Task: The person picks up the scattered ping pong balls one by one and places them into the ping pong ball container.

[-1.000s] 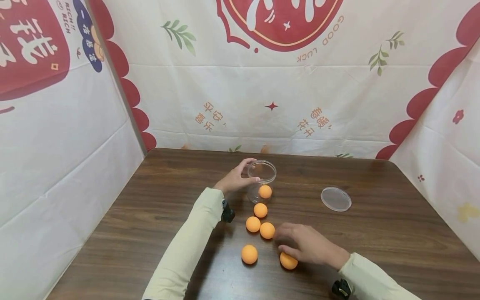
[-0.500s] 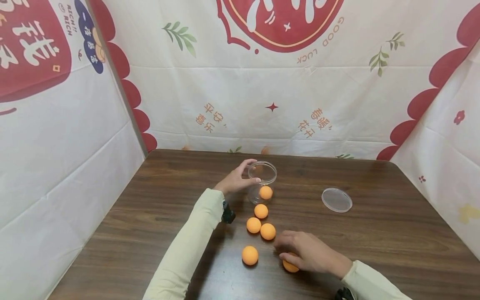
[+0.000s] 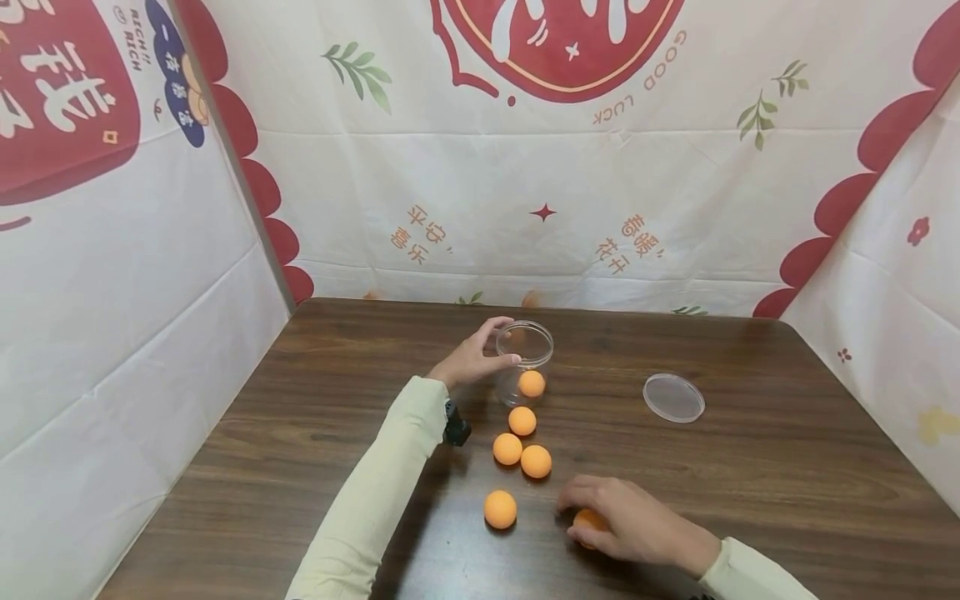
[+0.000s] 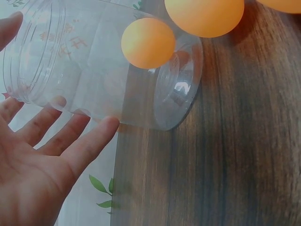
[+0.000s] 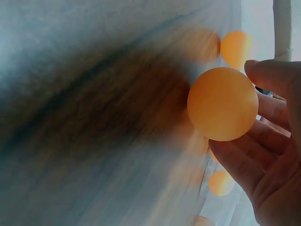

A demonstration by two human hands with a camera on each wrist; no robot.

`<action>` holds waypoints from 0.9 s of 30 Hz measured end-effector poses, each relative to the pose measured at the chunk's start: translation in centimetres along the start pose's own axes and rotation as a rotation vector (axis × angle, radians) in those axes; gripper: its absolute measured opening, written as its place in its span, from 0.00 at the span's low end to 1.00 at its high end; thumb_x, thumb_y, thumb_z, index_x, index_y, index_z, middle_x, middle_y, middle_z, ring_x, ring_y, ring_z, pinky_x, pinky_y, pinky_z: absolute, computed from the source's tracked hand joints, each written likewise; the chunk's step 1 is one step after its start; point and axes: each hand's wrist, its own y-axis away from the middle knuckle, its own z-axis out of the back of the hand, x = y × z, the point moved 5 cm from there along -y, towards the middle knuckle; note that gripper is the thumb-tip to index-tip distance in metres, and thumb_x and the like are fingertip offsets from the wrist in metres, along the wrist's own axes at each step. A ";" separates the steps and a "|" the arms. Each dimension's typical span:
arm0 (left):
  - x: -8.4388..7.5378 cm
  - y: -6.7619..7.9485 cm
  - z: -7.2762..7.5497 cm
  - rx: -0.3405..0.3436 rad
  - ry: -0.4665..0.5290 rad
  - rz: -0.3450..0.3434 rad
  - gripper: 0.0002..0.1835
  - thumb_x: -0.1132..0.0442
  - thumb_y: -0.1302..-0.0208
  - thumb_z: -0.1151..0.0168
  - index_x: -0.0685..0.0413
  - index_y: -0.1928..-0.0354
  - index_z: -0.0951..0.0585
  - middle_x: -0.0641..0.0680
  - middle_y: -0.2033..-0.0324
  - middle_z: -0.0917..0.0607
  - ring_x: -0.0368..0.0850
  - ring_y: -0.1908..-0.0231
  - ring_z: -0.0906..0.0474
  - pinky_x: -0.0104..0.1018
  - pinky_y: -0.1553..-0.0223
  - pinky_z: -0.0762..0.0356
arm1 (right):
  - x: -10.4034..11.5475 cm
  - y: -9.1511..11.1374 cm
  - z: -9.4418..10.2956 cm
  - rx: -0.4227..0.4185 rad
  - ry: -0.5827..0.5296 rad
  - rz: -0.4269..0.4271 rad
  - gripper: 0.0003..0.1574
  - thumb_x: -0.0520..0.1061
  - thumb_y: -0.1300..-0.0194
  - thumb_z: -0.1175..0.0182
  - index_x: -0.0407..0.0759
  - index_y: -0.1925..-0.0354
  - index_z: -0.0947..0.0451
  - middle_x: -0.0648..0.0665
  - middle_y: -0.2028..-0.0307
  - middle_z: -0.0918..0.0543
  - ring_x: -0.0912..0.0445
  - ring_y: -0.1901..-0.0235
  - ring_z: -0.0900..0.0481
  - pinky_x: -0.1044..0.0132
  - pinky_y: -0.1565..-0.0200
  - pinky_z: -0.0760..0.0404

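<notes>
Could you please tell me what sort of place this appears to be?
Probably a makeshift recording booth: printed cloth hangs behind and on both sides of a wood-grain table, and a small black device, perhaps a camera, sits by the left sleeve.

Brown table (image 3: 300,467) bears orange balls (image 3: 500,509), a clear jar (image 4: 101,70), probably its lid (image 3: 673,398)

A dark wood-grain counter (image 3: 337,358) fills the lower frame. Behind it hangs a white cloth (image 3: 480,175), with a red round emblem (image 3: 566,77) at top centre and a green leaf sprig (image 3: 362,75) at upper left. A left panel (image 3: 142,292) bears a red patch (image 3: 75,162); a red flower (image 3: 917,231) marks the far right.
</notes>
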 end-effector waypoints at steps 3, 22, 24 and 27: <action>-0.1 0.0 0.0 0.001 0.008 -0.002 0.37 0.59 0.34 0.40 0.51 0.28 0.46 0.60 0.34 0.33 0.60 0.34 0.37 0.48 0.36 0.33 | 0.2 0.3 -0.1 -0.033 0.020 0.029 0.12 0.49 0.39 0.36 0.51 0.56 0.20 0.59 0.59 0.21 0.68 0.61 0.24 0.68 0.63 0.20; -0.1 0.2 -0.1 0.005 0.005 0.000 0.36 0.58 0.34 0.41 0.48 0.29 0.46 0.62 0.33 0.34 0.58 0.33 0.37 0.48 0.36 0.34 | 0.2 1.3 -0.6 -0.004 -0.082 0.162 0.09 0.53 0.38 0.37 0.52 0.61 0.18 0.58 0.63 0.19 0.72 0.63 0.26 0.79 0.66 0.25; -0.1 0.2 -0.1 0.010 0.007 0.001 0.36 0.57 0.33 0.41 0.48 0.28 0.46 0.62 0.33 0.34 0.57 0.33 0.37 0.47 0.35 0.34 | 0.2 1.2 -0.6 -0.017 -0.077 0.185 0.08 0.52 0.38 0.36 0.52 0.62 0.18 0.58 0.64 0.19 0.72 0.64 0.25 0.81 0.66 0.27; -0.2 0.1 0.0 0.006 0.010 0.004 0.36 0.57 0.33 0.41 0.48 0.29 0.46 0.61 0.34 0.34 0.56 0.33 0.37 0.47 0.35 0.34 | 0.2 1.1 -0.4 -0.037 -0.065 0.211 0.06 0.50 0.39 0.35 0.52 0.63 0.18 0.59 0.65 0.19 0.72 0.65 0.25 0.84 0.66 0.28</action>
